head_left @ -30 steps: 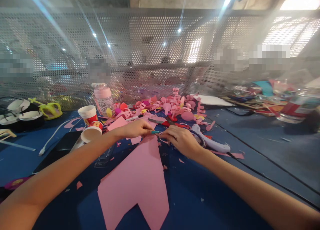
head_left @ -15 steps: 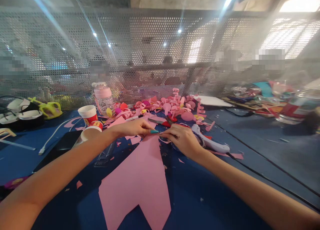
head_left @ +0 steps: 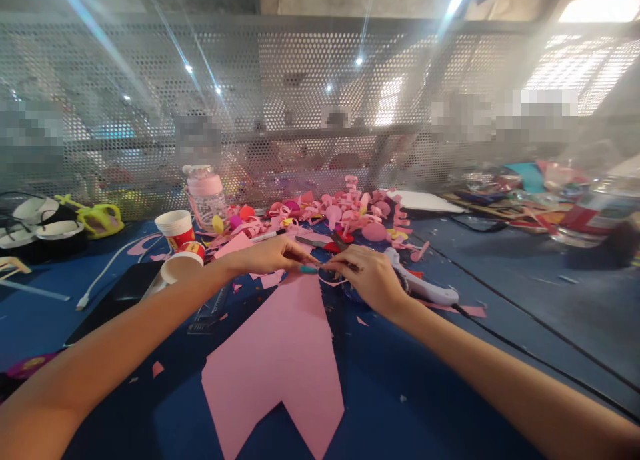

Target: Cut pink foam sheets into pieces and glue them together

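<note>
Since a second ago our two hands have barely shifted, only edging a touch upward together, and the pink paper sheet (head_left: 275,367) has slid slightly right on the blue surface (head_left: 450,380). Our left hand (head_left: 270,255) has its fingers pinched together on a thin pink paper strip (head_left: 333,281) at the sheet's far tip, a teal fingernail showing at the pinch. Our right hand (head_left: 367,277) meets it fingertip to fingertip, closed on the same strip, which loops down just below the fingers. The sheet lies flat below both hands, its near edge cut into a notch. Just behind the hands sits a heap of pink paper curls (head_left: 345,210) with red-handled scissors (head_left: 334,245). Left of our left forearm stand two paper cups (head_left: 179,230), one tipped over, beside a pink-lidded jar (head_left: 206,193). A white glue gun (head_left: 425,288) lies just right of our right hand.
</note>
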A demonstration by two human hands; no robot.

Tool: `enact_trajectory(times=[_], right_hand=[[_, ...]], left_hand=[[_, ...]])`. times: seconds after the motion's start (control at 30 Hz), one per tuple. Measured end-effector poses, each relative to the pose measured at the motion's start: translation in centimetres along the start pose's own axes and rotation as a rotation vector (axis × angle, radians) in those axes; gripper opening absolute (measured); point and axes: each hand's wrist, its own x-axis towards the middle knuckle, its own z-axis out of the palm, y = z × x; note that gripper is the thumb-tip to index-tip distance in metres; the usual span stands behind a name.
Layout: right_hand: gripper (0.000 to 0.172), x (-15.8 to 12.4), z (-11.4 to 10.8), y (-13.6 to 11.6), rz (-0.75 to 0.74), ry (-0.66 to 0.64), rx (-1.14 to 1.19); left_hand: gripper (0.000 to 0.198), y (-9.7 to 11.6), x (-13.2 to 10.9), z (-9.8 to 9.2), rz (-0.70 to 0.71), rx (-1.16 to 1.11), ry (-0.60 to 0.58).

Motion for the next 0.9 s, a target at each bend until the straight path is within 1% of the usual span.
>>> enact_trajectory(times=[0.07, 0.2, 0.3, 0.4, 0.5, 0.57, 0.67, 0.77, 0.9], right_hand=[[0.024, 0.0, 0.1, 0.3, 0.04, -0.005, -0.012], [0.035, 0.1, 0.2, 0.8, 0.128, -0.007, -0.063], [0.042, 0.3, 0.2, 0.6, 0.204, 0.008, -0.044], [0.043, 0.4, 0.2, 0.3, 0.235, 0.005, 0.001], [0.039, 0.4, 0.3, 0.1, 0.229, -0.01, 0.014], [0.034, 0.3, 0.3, -0.1, 0.228, -0.012, 0.019], [0.03, 0.2, 0.4, -0.3, 0.228, -0.026, 0.032], [0.029, 0.1, 0.4, -0.4, 0.224, -0.051, 0.043], [0.03, 0.0, 0.6, -0.4, 0.214, -0.045, 0.04]], left_hand=[[0.03, -0.4, 0.1, 0.0, -0.025, -0.014, -0.018], [0.029, -1.8, 0.4, -0.3, -0.006, -0.054, 0.037], [0.032, -2.3, 0.6, -0.4, -0.014, -0.111, 0.035], [0.042, -1.8, 0.5, -0.1, -0.036, -0.14, 0.033], [0.048, -0.9, 0.3, 0.2, -0.052, -0.177, 0.032], [0.049, -0.4, 0.2, 0.5, -0.054, -0.205, 0.02], [0.045, 0.0, 0.2, 0.8, -0.049, -0.184, 0.0], [0.042, 0.3, 0.2, 1.0, -0.044, -0.147, -0.004], [0.048, 0.6, 0.2, 1.2, -0.054, -0.151, 0.017]])
